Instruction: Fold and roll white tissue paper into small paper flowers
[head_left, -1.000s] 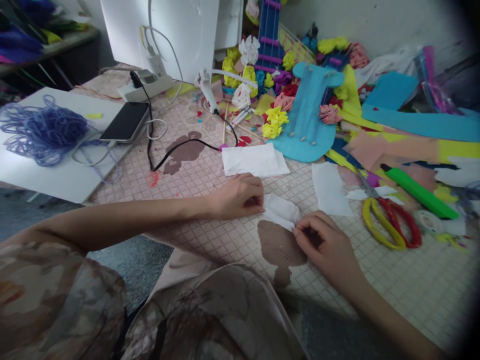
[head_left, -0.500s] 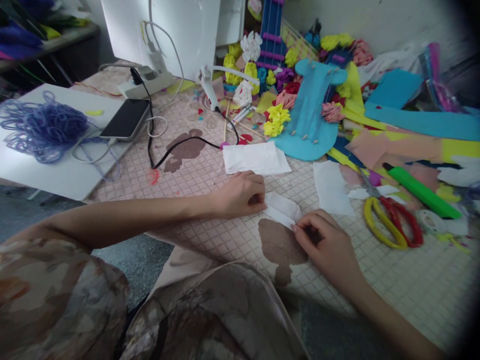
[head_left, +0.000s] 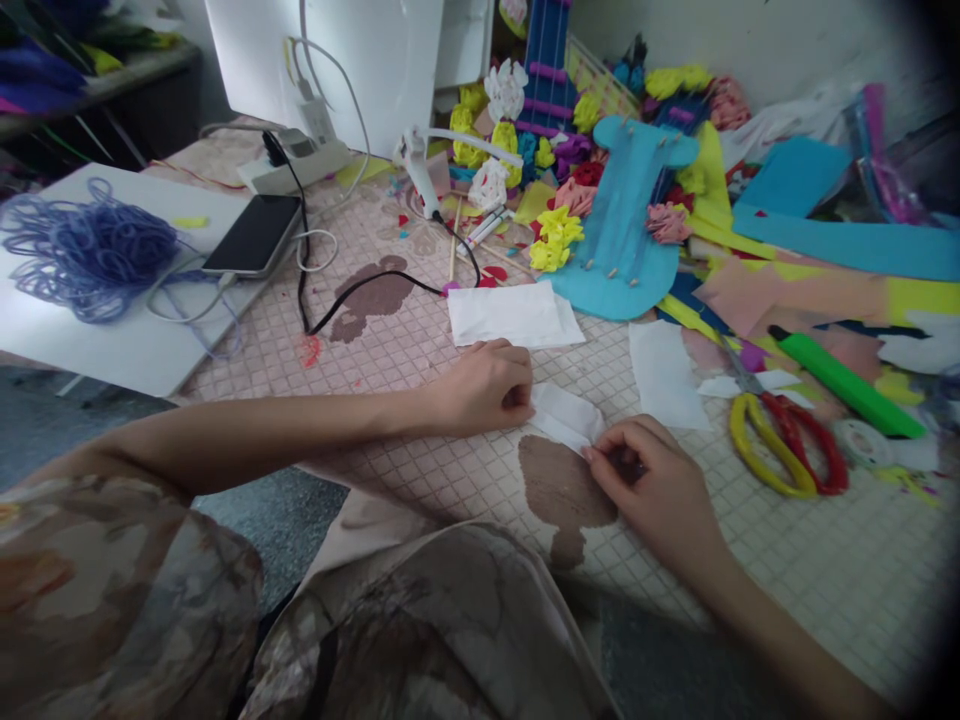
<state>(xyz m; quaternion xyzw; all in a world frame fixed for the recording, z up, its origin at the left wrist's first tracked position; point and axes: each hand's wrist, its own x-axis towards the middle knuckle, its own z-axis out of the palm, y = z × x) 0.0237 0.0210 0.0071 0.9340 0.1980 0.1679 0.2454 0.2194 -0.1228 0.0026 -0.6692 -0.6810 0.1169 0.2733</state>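
A small folded piece of white tissue paper (head_left: 564, 414) lies on the pink checked tablecloth (head_left: 420, 350), held between both hands. My left hand (head_left: 484, 388) is curled, its fingers pinching the paper's left end. My right hand (head_left: 654, 485) pinches the right end with thumb and fingertips closed. Both hands rest on the cloth, just above a brown bear print (head_left: 559, 490).
More white tissue sheets (head_left: 510, 314) (head_left: 664, 375) lie behind. Yellow-and-red scissors (head_left: 780, 445), a green marker (head_left: 844, 383), a glue gun (head_left: 420, 180) with black cord, a phone (head_left: 255, 235), purple yarn (head_left: 86, 250), paper flowers and a blue foam guitar shape (head_left: 619, 235) crowd the back.
Almost nothing; both hands keep their pinch on the tissue paper and the view has shifted very slightly.
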